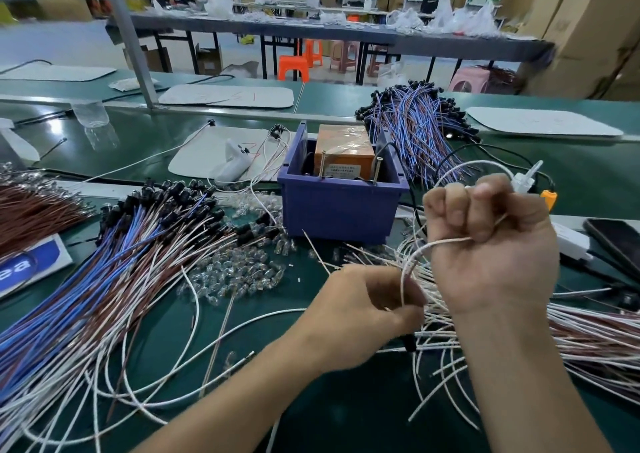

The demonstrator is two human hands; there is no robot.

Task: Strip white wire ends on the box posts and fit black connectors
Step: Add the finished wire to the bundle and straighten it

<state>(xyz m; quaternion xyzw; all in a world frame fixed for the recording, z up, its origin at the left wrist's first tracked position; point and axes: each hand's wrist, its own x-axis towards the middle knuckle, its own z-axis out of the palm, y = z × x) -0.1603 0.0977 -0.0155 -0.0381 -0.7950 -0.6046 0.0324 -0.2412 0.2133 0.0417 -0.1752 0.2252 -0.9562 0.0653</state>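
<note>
My right hand (pixel 491 237) is raised in a fist at the right and grips a white wire (pixel 412 262) that loops down from it. Below and to the left, my left hand (pixel 367 310) pinches the lower end of that same wire over a loose heap of white wires (pixel 446 317). Behind the hands stands a purple box (pixel 339 206) holding an orange block (pixel 343 147), with two upright screw posts (pixel 322 164) at its near side. Wires tipped with black connectors (pixel 173 192) lie fanned out at the left.
Small clear glass bulbs (pixel 239 272) are scattered on the green table in front of the box. A second bundle of blue and brown wires (pixel 415 123) lies behind the box. A dark phone (pixel 616 241) and a white device rest at the right edge.
</note>
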